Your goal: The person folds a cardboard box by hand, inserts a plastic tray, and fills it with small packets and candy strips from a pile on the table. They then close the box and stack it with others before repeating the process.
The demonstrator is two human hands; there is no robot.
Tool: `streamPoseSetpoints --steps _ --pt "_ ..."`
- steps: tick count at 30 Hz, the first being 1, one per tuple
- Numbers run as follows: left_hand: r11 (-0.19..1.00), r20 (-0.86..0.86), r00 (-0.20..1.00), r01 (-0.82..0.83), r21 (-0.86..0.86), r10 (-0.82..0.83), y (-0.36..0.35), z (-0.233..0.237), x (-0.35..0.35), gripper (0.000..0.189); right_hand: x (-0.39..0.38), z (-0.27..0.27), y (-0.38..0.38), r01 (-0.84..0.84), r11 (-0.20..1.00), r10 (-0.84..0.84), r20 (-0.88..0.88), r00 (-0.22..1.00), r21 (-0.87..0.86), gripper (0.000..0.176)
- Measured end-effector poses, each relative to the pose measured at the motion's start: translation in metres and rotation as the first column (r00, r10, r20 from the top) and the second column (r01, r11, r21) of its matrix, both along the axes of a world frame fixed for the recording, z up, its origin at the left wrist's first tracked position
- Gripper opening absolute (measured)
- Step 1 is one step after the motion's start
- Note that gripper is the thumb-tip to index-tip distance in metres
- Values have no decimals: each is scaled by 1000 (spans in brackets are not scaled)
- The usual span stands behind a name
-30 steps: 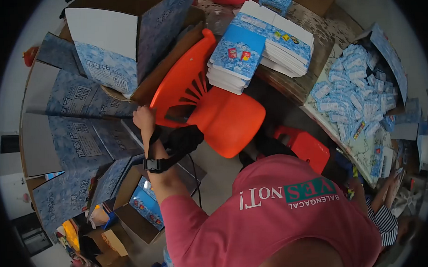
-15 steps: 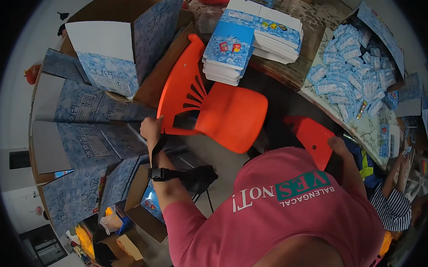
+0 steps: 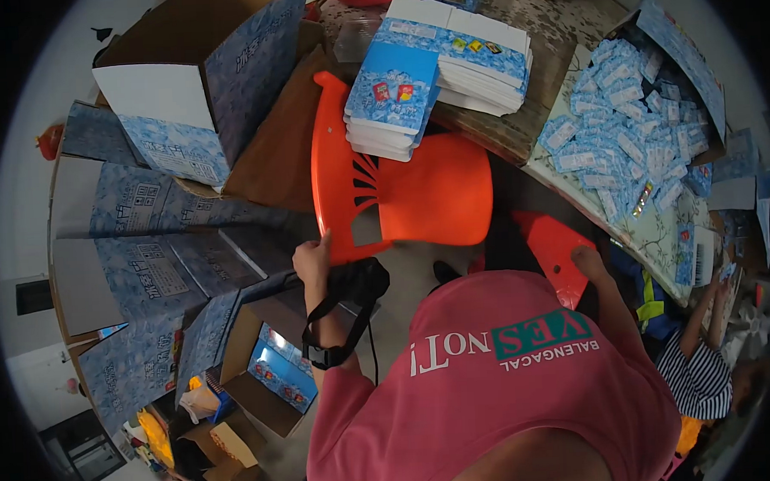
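An orange plastic chair (image 3: 435,195) with a slotted backrest stands in front of me, its seat partly under the table edge. My left hand (image 3: 312,259) is closed on the lower corner of its backrest. A black strap bag (image 3: 353,285) hangs from my left forearm by a buckled strap. To the right, a red plastic stool (image 3: 550,246) with small holes is tilted. My right hand (image 3: 588,263) is at its edge, fingers curled and partly hidden. On the table, a stack of flat blue-and-white cartons (image 3: 396,94) sits just beyond the chair.
Large blue printed boxes (image 3: 173,104) crowd the left side. A heap of small blue packets (image 3: 629,122) spills from a carton on the right table (image 3: 572,189). An open brown box (image 3: 255,405) lies at lower left. A co-worker in a striped shirt (image 3: 696,373) is at right.
The orange chair has turned and shifted right with my left hand on it, its seat closer to the table. My right hand has moved slightly left over the stool. The view has shifted a little.
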State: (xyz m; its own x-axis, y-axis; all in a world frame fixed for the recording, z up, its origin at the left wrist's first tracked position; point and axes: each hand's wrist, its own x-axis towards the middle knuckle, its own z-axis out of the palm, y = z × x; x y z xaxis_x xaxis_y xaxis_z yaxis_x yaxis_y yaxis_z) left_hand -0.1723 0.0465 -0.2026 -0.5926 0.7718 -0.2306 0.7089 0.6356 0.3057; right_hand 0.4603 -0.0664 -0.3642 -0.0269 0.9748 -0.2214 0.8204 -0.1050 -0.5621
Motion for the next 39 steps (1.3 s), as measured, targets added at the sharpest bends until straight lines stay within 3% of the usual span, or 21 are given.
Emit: streamPoseSetpoints --steps 1,3,5,7,9,10,12,16,18,19,21,25,27,34,37,39 --pt "1000 25 999 26 -10 -26 -7 -2 3 51 -6 4 10 -9 1000 9 -2 1000 14 18" --pt "999 41 998 38 -30 -36 -27 -6 8 51 -14 10 16 22 990 -37 -108 993 -137 17" --pt "994 201 978 78 -78 -61 -50 -7 17 50 34 -72 10 -1 973 -35 -152 988 -231 13" --pt "992 265 964 61 -111 -30 -82 -3 21 48 32 -84 25 -21 949 -47 -206 977 -314 12" --pt "973 333 941 17 -228 62 -111 6 25 45 0 -15 48 -86 976 103 77 992 -200 15" --pt "970 332 941 13 -242 70 -128 6 24 45 -5 -10 55 -89 973 107 75 991 -214 15" --pt "925 540 794 -70 -373 278 -163 7 21 42 -13 -6 63 -99 952 91 -40 995 -288 18" --pt "887 552 747 -107 -449 370 -211 -20 28 41 -39 -8 59 -179 940 173 -45 984 -290 18" --pt "957 569 791 -289 23 225 -220 -43 40 34 -53 -23 61 -180 956 174 -48 984 -230 18" --pt "955 573 785 -296 17 234 -221 -44 48 34 -63 -17 67 -186 954 181 -43 982 -235 18" --pt "847 787 586 -505 167 194 -218 -44 58 25 -92 -3 87 -236 959 223 -96 970 -155 18" --pt "839 849 466 -541 49 251 -216 -43 53 20 -138 38 126 -223 956 203 -121 972 -190 22" --pt "797 902 316 -603 -47 292 -210 -36 53 19 -152 48 135 -246 953 232 -100 968 -178 22" --pt "789 948 239 -614 -20 210 -149 -50 67 20 -148 24 111 -233 948 211 -119 970 -217 21" --pt "759 985 174 -643 105 11 -112 -75 71 29 -135 15 94 -201 950 186 -85 979 -237 21" --pt "751 982 190 -650 116 13 -97 -86 78 30 -124 15 92 -201 965 181 -126 975 -169 21"
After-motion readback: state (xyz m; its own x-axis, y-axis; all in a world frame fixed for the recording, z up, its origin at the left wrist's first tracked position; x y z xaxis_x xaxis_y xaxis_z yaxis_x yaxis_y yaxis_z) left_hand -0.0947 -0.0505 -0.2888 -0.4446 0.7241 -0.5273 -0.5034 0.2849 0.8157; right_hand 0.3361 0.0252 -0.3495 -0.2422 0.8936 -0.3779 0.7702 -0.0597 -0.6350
